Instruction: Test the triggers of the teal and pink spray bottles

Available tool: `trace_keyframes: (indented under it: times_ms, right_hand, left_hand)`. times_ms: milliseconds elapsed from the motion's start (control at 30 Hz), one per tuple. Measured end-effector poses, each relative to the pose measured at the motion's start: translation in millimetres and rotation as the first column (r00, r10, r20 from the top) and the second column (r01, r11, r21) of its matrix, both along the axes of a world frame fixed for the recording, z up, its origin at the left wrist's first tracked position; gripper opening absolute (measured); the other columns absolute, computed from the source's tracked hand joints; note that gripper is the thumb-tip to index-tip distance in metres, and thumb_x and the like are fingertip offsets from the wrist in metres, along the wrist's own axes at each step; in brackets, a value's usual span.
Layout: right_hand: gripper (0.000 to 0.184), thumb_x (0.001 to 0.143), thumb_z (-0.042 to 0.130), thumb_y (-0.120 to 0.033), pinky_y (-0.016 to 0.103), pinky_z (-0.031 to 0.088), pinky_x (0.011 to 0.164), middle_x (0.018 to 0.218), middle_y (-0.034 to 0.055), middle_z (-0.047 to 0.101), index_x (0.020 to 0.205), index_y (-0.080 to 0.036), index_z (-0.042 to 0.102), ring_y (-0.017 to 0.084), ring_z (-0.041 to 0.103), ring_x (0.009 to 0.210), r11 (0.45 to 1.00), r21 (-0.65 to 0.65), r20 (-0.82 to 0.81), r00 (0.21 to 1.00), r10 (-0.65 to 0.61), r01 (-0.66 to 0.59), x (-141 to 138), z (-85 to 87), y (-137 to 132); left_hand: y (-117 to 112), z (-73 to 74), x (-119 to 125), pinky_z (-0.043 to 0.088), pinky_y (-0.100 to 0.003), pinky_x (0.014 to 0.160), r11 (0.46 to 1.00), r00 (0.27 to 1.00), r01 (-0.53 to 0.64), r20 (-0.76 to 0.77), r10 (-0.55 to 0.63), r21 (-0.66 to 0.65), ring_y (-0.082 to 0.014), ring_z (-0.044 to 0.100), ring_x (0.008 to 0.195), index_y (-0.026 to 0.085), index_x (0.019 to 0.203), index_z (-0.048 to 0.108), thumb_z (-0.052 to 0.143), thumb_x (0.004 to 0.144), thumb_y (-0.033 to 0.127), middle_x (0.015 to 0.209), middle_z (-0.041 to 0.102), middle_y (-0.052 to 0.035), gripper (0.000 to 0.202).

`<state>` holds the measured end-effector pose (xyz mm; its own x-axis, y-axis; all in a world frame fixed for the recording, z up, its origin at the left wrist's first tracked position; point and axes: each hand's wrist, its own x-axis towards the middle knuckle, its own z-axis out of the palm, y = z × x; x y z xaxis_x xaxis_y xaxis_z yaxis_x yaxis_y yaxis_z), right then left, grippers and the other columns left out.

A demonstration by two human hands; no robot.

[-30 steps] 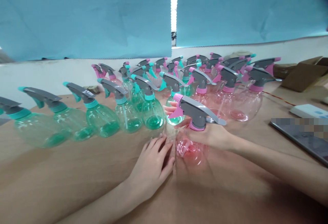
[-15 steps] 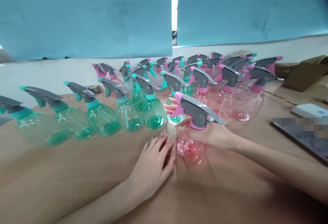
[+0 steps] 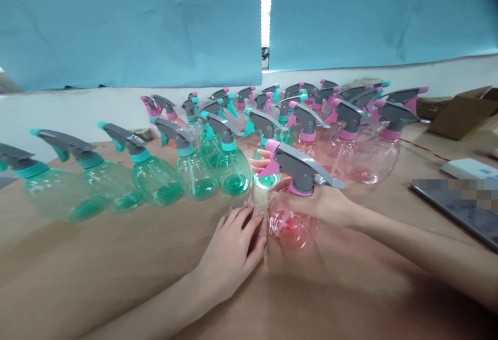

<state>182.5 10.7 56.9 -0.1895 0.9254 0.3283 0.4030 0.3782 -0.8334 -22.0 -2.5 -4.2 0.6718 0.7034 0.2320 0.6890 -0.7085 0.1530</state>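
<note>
My right hand (image 3: 324,206) is at the upper body of a clear pink spray bottle (image 3: 291,226), just under its pink collar. This bottle stands upright on the table, with a grey head and pink nozzle and trigger. Some fingertips show past its left side; the rest of the grip is partly hidden. My left hand (image 3: 229,249) rests palm down on the table, left of that bottle, fingers stretched forward with nothing in them. Directly beyond both hands is a green spray bottle (image 3: 266,166) with a turquoise collar.
A row of green spray bottles (image 3: 157,182) runs left across the wooden table (image 3: 128,272). Pink spray bottles (image 3: 373,158) stand at the right, with several more behind. Farther right are a dark flat device (image 3: 455,210), a white box-like object (image 3: 469,168) and an open cardboard box (image 3: 459,112).
</note>
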Motion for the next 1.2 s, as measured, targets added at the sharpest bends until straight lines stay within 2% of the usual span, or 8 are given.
trace_keyframes:
  times_ms: [467,600,667,767,933,1067,1200]
  right_hand:
    - [0.007,0.07,0.059,-0.017,0.032,0.052,0.062,0.06,-0.0017,0.059,0.071,-0.022,0.063,0.02,0.062,0.071,0.999,-0.011,-0.038,0.999,0.039,-0.039,1.2,-3.4,0.9]
    - [0.015,0.07,0.057,-0.015,0.03,0.051,0.064,0.065,-0.0026,0.06,0.081,-0.023,0.064,0.019,0.062,0.074,0.996,-0.009,-0.05,0.995,0.088,-0.089,1.9,-3.6,0.6]
    - [0.015,0.07,0.055,-0.015,0.029,0.051,0.062,0.065,-0.0027,0.059,0.08,-0.023,0.062,0.017,0.061,0.072,0.995,-0.028,-0.044,0.994,0.098,-0.099,2.3,-1.6,-0.5]
    - [0.011,0.069,0.052,-0.015,0.026,0.049,0.058,0.064,-0.0027,0.058,0.074,-0.022,0.057,0.015,0.059,0.065,0.994,-0.069,-0.024,0.996,0.087,-0.088,2.4,3.1,-2.4]
    - [0.016,0.067,0.053,-0.017,0.023,0.045,0.052,0.069,-0.0036,0.056,0.081,-0.024,0.055,0.011,0.052,0.058,0.994,-0.033,-0.058,0.993,0.1,-0.102,-0.1,10.9,-3.9]
    - [0.007,0.069,0.054,-0.019,0.022,0.037,0.044,0.059,-0.0055,0.046,0.07,-0.024,0.049,0.009,0.038,0.049,0.998,0.003,-0.048,0.997,0.065,-0.065,-2.8,14.0,-4.6]
    - [0.012,0.066,0.053,-0.017,0.021,0.036,0.044,0.057,-0.0062,0.041,0.062,-0.023,0.044,0.007,0.034,0.049,0.999,0.032,-0.042,0.999,0.03,-0.028,-2.9,11.3,-3.2]
  left_hand:
    - [-0.2,3.0,1.8,0.042,-0.049,0.096,1.0,1.0,-0.004,0.012,0.004,-0.015,-0.031,0.047,0.122,0.016,0.12,0.057,0.048,0.093,0.023,0.131,0.054,-0.0134,0.029]
    - [-0.2,2.7,2.0,0.043,-0.05,0.096,1.0,1.0,-0.009,0.012,0.01,-0.024,-0.0314,0.046,0.122,0.016,0.121,0.057,0.048,0.093,0.023,0.132,0.054,-0.0134,0.03]
    - [0.3,1.9,2.0,0.043,-0.05,0.096,1.0,1.0,-0.01,0.011,0.01,-0.029,-0.0319,0.046,0.122,0.016,0.12,0.058,0.048,0.093,0.023,0.132,0.053,-0.0141,0.029]
    - [1.5,0.2,1.3,0.042,-0.051,0.097,1.0,1.0,-0.001,0.019,0.001,-0.024,-0.0321,0.046,0.122,0.016,0.12,0.057,0.048,0.093,0.023,0.132,0.053,-0.015,0.029]
    - [4.2,-2.7,-0.9,0.042,-0.051,0.097,1.0,0.999,0.009,0.031,-0.009,0.003,-0.0312,0.048,0.121,0.017,0.123,0.055,0.047,0.093,0.022,0.131,0.054,-0.014,0.032]
    - [5.4,-3.6,-1.2,0.041,-0.052,0.098,0.999,0.999,0.023,0.046,-0.025,0.032,-0.0313,0.049,0.12,0.017,0.123,0.055,0.047,0.092,0.021,0.129,0.055,-0.0143,0.032]
    - [5.4,-3.1,-0.5,0.044,-0.05,0.095,0.999,0.998,0.023,0.058,-0.026,0.036,-0.0312,0.05,0.118,0.017,0.119,0.057,0.046,0.092,0.022,0.128,0.056,-0.0141,0.029]
